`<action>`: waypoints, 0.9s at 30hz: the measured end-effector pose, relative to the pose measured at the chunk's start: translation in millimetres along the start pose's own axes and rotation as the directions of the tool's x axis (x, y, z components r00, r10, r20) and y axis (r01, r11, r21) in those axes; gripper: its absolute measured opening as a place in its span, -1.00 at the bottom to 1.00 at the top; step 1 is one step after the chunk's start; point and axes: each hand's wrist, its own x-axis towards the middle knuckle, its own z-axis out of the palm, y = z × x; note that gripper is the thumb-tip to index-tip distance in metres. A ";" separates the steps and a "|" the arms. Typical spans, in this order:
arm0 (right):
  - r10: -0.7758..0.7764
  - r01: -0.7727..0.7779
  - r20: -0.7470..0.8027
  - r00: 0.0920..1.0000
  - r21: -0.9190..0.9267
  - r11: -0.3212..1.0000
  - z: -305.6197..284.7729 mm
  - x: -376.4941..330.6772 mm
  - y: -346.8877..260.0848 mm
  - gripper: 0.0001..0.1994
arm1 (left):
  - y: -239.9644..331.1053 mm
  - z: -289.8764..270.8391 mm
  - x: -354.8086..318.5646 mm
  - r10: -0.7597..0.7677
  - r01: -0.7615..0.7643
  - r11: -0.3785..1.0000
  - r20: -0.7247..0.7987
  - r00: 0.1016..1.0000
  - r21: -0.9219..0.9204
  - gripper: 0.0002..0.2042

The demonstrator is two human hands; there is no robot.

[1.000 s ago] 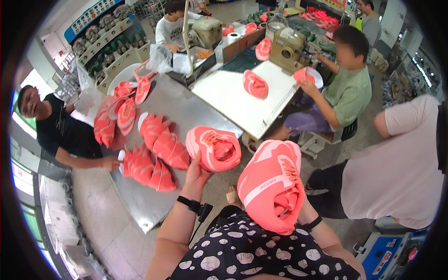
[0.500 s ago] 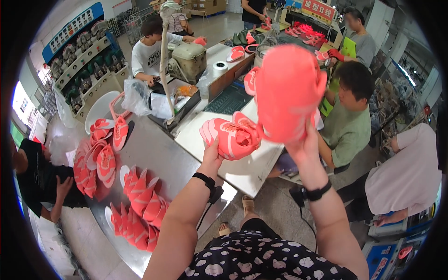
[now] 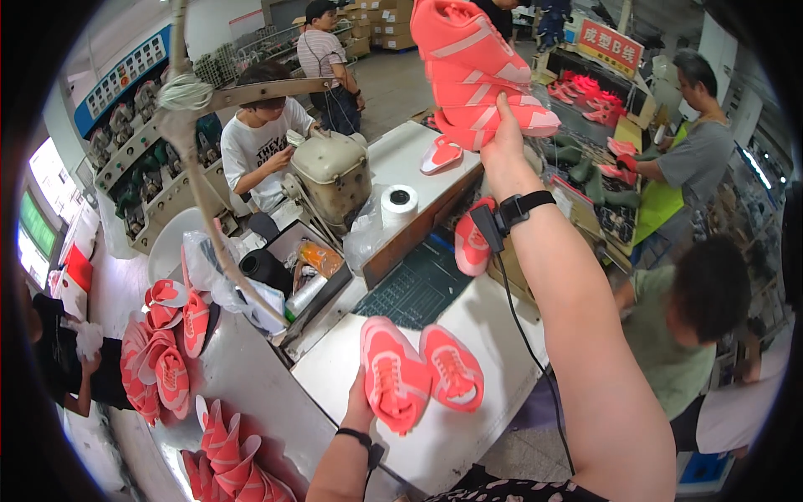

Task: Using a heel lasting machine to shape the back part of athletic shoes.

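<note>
My right hand (image 3: pixel 506 144) is stretched far out over the table, its fingers closed round a stack of coral-pink shoe uppers (image 3: pixel 473 71) with pale stripes. Several uppers sit nested in that stack, which is held up in the air. Lower down, my left hand (image 3: pixel 360 406) grips the side of a coral shoe upper (image 3: pixel 393 376), laces upward, over the white tabletop (image 3: pixel 335 368). A second coral upper (image 3: pixel 452 368) lies right beside it. Farther off, another pink upper (image 3: pixel 473 241) rests by the dark green cutting mat (image 3: pixel 418 280).
Piles of coral uppers (image 3: pixel 226 456) cover the metal table (image 3: pixel 259 376) at left. Behind stand a sewing machine (image 3: pixel 330 180), a white thread cone (image 3: pixel 399 205) and a box of odds and ends (image 3: pixel 322 276). Co-workers sit left and right; a pole (image 3: pixel 201 167) rises at left.
My right hand has reached forward and away with its stack of uppers. My left hand has gone down and nearer with its upper. The view has shifted toward the far table.
</note>
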 end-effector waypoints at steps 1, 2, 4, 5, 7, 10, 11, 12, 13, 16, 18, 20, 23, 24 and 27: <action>0.028 -0.028 0.007 1.000 0.000 1.000 -6.9 20.4 12.6 -0.55 | -1.1 -0.7 0.2 0.044 -0.037 0.995 -0.075 0.996 0.093 -0.61; 0.027 -0.031 -0.064 0.998 -0.054 0.998 -14.6 38.8 24.3 -0.55 | -1.5 0.8 1.2 0.094 -0.065 0.978 -0.141 0.985 0.197 -0.62; 0.028 -0.043 -0.142 0.989 -0.100 0.994 -32.4 73.3 47.2 -0.55 | -0.7 6.5 2.8 0.133 -0.081 0.969 -0.215 0.968 0.235 -0.62; 0.007 -0.029 -0.157 0.988 -0.138 0.990 -44.8 87.4 58.4 -0.55 | -0.4 10.2 3.6 0.167 -0.100 0.957 -0.235 0.958 0.274 -0.62; -0.009 -0.022 -0.169 0.986 -0.178 0.984 -64.6 119.6 80.3 -0.55 | 0.5 17.1 5.2 0.163 -0.091 0.965 -0.294 0.942 0.245 -0.61; -0.093 0.037 -0.264 0.960 -0.211 0.977 -87.6 163.9 115.3 -0.47 | 0.5 23.1 8.0 0.203 -0.087 0.951 -0.385 0.900 0.298 -0.61; -0.056 0.015 -0.214 0.975 -0.192 0.981 -95.0 176.2 122.5 -0.47 | 1.2 23.4 9.2 0.212 -0.091 0.952 -0.411 0.887 0.293 -0.61; -0.137 0.069 -0.218 0.966 -0.295 0.953 -101.8 185.9 129.8 -0.46 | 0.9 22.8 9.5 0.216 -0.066 0.943 -0.450 0.867 0.325 -0.62; -0.207 0.096 -0.248 0.946 -0.396 0.913 -108.2 194.8 134.2 -0.46 | 1.2 21.7 10.7 0.219 -0.038 0.935 -0.488 0.845 0.353 -0.64; -0.282 0.062 -0.124 0.951 -0.821 0.567 -126.1 216.2 136.6 -0.43 | 1.5 17.4 11.9 0.232 -0.050 0.933 -0.489 0.841 0.357 -0.69; -0.268 -0.029 -0.038 0.963 -0.999 0.037 -136.7 226.0 136.4 -0.25 | 2.4 16.4 12.8 0.233 -0.054 0.936 -0.495 0.837 0.349 -0.71; -0.141 0.053 0.055 0.988 -0.998 -0.022 -146.3 232.2 139.9 -0.24 | 2.9 17.5 12.9 0.240 -0.014 0.916 -0.520 0.820 0.401 -0.70; -0.122 0.136 0.154 0.981 -0.980 -0.147 -156.3 231.4 151.1 -0.19 | 3.7 21.4 12.5 0.245 -0.015 0.912 -0.513 0.823 0.411 -0.68; -0.239 0.086 0.116 0.964 -0.987 -0.132 -157.9 226.5 156.4 -0.20 | 3.8 22.3 12.0 0.244 -0.029 0.917 -0.501 0.830 0.399 -0.68; -0.533 0.120 0.030 0.845 -0.984 0.135 -156.1 191.3 166.5 -0.53 | 4.8 22.3 12.1 0.268 -0.061 0.907 -0.458 0.848 0.417 -0.63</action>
